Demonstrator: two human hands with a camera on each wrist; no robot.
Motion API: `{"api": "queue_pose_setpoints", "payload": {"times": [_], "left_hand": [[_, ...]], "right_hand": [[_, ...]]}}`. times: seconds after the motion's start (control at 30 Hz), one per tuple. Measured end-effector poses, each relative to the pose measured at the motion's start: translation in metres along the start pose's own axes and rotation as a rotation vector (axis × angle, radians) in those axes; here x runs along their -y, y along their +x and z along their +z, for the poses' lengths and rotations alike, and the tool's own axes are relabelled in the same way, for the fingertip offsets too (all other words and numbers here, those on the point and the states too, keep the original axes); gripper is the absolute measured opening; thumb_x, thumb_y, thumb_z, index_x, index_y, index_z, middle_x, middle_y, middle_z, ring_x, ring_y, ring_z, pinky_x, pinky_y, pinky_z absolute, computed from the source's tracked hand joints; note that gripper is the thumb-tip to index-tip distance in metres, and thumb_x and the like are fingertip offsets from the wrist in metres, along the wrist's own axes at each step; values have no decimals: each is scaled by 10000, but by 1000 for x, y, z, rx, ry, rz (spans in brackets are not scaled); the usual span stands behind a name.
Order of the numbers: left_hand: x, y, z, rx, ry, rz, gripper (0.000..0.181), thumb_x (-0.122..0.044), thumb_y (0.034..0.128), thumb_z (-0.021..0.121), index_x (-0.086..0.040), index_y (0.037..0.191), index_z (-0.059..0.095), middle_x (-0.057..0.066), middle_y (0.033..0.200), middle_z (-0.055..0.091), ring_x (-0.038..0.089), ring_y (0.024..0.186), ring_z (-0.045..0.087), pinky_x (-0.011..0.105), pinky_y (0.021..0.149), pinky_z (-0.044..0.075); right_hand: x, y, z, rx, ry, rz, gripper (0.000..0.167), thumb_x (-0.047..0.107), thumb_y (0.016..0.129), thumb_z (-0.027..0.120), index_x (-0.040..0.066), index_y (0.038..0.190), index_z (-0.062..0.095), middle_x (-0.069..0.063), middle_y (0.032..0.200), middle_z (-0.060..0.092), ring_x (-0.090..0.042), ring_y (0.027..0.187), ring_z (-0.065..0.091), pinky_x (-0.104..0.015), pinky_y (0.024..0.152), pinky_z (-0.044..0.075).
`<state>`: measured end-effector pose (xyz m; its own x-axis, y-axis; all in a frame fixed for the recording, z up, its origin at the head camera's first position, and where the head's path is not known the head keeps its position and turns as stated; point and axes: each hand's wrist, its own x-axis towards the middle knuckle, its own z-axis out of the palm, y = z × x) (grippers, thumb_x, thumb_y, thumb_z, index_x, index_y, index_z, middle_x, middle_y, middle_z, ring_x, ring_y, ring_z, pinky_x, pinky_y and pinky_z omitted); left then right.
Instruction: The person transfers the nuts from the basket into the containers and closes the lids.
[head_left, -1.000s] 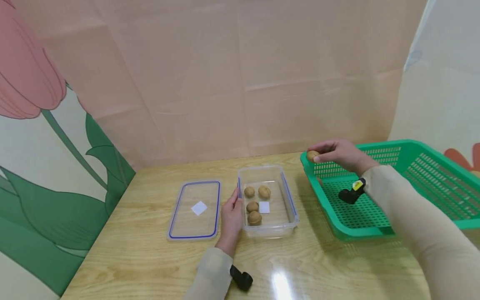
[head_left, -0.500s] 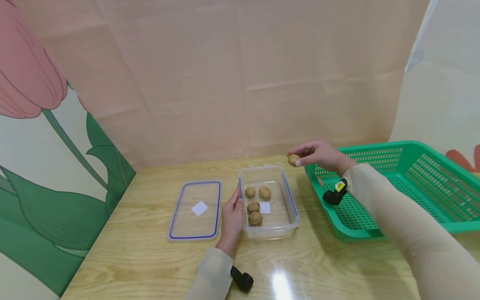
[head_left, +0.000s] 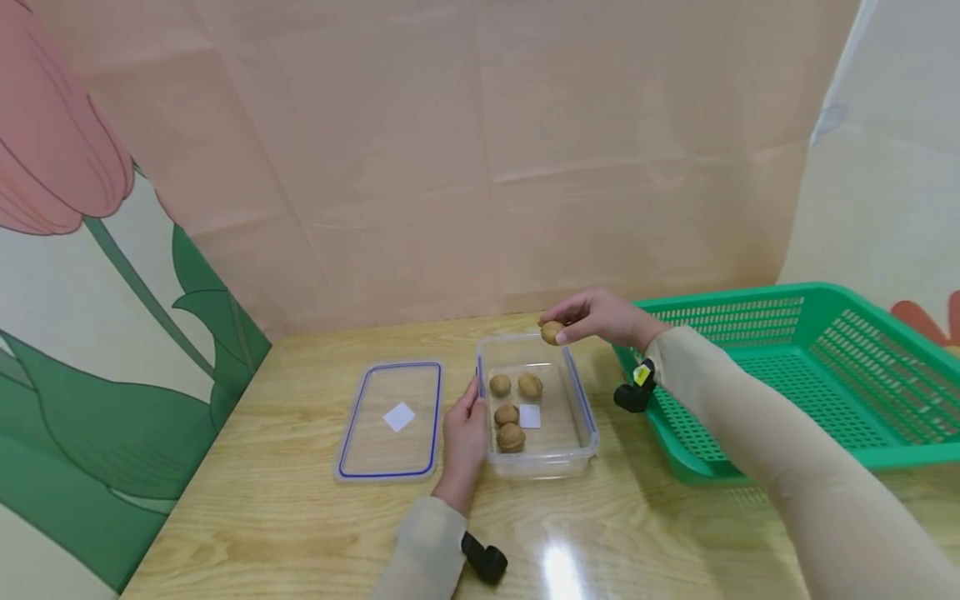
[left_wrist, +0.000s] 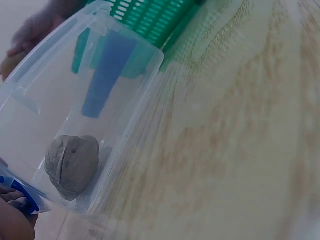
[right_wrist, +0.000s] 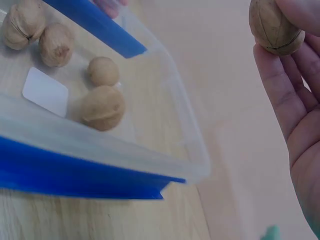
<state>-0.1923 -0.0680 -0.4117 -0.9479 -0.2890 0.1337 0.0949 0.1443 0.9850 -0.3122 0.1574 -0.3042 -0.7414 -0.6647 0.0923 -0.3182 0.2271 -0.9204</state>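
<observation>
My right hand pinches a walnut between thumb and fingers, above the far right corner of a clear plastic container. Held high in the right wrist view, that walnut is apart from the container. Several walnuts lie inside on the container's floor, among them one at the back and one at the front left. Against the container's left wall rests my left hand, its fingers on the outside by the blue clip. Parts of those fingers are hidden behind the clip.
A clear lid with a blue seal and a white square lies left of the container. To the right stands a green perforated basket, partly covered by my right forearm. A white square shows within the container.
My right hand has carried the walnut leftward from the basket's far left corner to above the container's far edge. My left hand and the container have stayed in place.
</observation>
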Motion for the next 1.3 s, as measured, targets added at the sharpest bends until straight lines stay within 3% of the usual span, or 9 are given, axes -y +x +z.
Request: {"api": "queue_pose_setpoints", "payload": {"times": [0.33, 0.63, 0.83, 1.07, 1.3], "left_hand": [[-1, -2, 4, 8, 16, 1, 395, -105, 916, 470, -92, 1309, 512, 52, 1343, 499, 259, 1272, 424, 402, 1066, 345], [-2, 0, 4, 9, 25, 13, 397, -107, 918, 463, -77, 1312, 504, 67, 1348, 493, 249, 1269, 430, 403, 1070, 344], [-2, 0, 3, 33, 31, 0, 409, -137, 927, 455, -92, 1333, 484, 42, 1360, 479, 226, 1276, 420, 395, 1067, 350], [-3, -1, 3, 47, 15, -27, 411, -141, 938, 451, -94, 1346, 468, 43, 1381, 458, 232, 1288, 404, 405, 1059, 359], [-2, 0, 4, 23, 11, 13, 394, -98, 929, 465, -48, 1319, 486, 87, 1353, 482, 258, 1270, 426, 404, 1052, 367]], "right_hand": [[-5, 16, 18, 127, 8, -11, 424, 65, 766, 720, -89, 1139, 591, 18, 1088, 674, -100, 975, 602, -256, 854, 512], [-7, 30, 34, 155, -107, 49, 413, 170, 767, 742, 43, 1146, 641, -40, 1137, 651, -136, 1007, 579, -286, 882, 498], [-9, 42, 46, 247, -167, 50, 374, 145, 766, 738, 40, 1115, 659, -49, 1078, 674, -147, 954, 602, -300, 851, 521], [-19, 54, 56, 360, -123, 105, 327, 28, 757, 712, -3, 1079, 662, -76, 1026, 690, -134, 901, 609, -297, 827, 529], [-32, 62, 57, 404, -156, 136, 358, 36, 726, 737, -16, 1072, 658, -61, 1029, 694, -109, 937, 611, -268, 877, 497]]}}
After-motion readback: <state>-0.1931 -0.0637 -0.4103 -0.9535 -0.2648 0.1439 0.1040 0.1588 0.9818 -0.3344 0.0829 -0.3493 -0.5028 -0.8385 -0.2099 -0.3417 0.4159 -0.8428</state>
